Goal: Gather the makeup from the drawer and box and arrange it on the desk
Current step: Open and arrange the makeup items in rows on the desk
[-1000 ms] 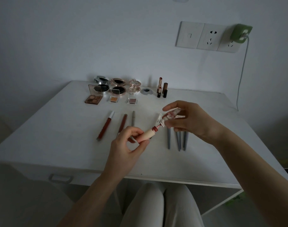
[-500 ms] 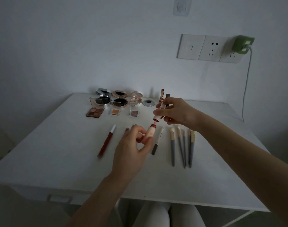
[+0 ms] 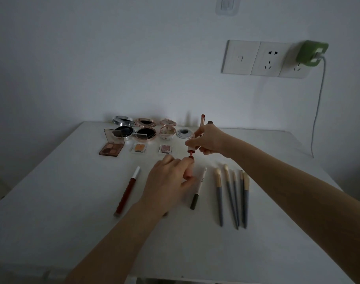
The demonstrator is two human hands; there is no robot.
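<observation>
My left hand [image 3: 171, 181] grips a small pinkish lip-gloss tube [image 3: 189, 169] upright over the middle of the white desk [image 3: 52, 212]. Just above it my right hand [image 3: 207, 140] pinches the tube's cap with its red applicator wand [image 3: 191, 151], and the wand tip hangs right over the tube's mouth. Open compacts [image 3: 144, 133], an eyeshadow palette [image 3: 111, 149] and two small shadow pans [image 3: 139, 148] lie in rows at the back. A standing lipstick [image 3: 202, 119] shows behind my right hand.
A red lip pencil [image 3: 126, 191] lies left of my left hand and a white-and-dark pencil [image 3: 198, 188] right of it. Several grey-handled brushes [image 3: 232, 195] lie side by side at the right. Wall sockets with a green charger [image 3: 311, 53] and cable hang above.
Both hands moved forward over the desk while the view tilted up. The cap with its wand came off the tube and now hangs just above it.
</observation>
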